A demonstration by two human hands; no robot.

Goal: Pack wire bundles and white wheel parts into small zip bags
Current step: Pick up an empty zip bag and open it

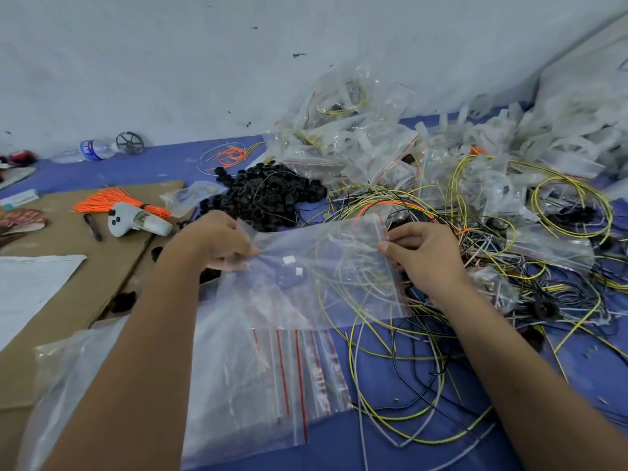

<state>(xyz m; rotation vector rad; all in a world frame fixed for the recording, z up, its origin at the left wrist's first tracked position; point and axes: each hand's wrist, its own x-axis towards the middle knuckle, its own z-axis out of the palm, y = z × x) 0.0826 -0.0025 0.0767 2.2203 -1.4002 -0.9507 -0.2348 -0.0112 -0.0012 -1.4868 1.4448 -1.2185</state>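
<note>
the head view looks down on a blue work surface (390, 375). both hands hold one small clear plastic zip bag with a red seal line (316, 260) above the middle of the frame. the left hand (217, 239) pinches the bag's closed end at its nine o'clock side, fingers curled and the film bunched between them. the right hand (421, 249) pinches the mouth end at three o'clock, thumb and fingertips pressed together right on the red seal strip. thin yellow and white wires show through the film, though whether they lie inside the bag or just behind it cannot be told. two small white squares (294, 265) sit near the left fingers.

judging by this, the step in hand is closing or opening the mouth. to do it well, keep the left pinch steady as an anchor so the bag stays taut, and run the right thumb along the strip end to end, keeping any wire clear of the seal.

loose yellow, black and white wires (407, 385) sprawl from three to six o'clock of the bag. a flat stack of empty clear zip bags (292, 375) lies at six o'clock. a heap of filled clear bags (356, 144) rises at one o'clock, and a pile of small black ring parts (265, 195) sits at eleven o'clock. i can't pick out any white wheel parts for certain.
</note>
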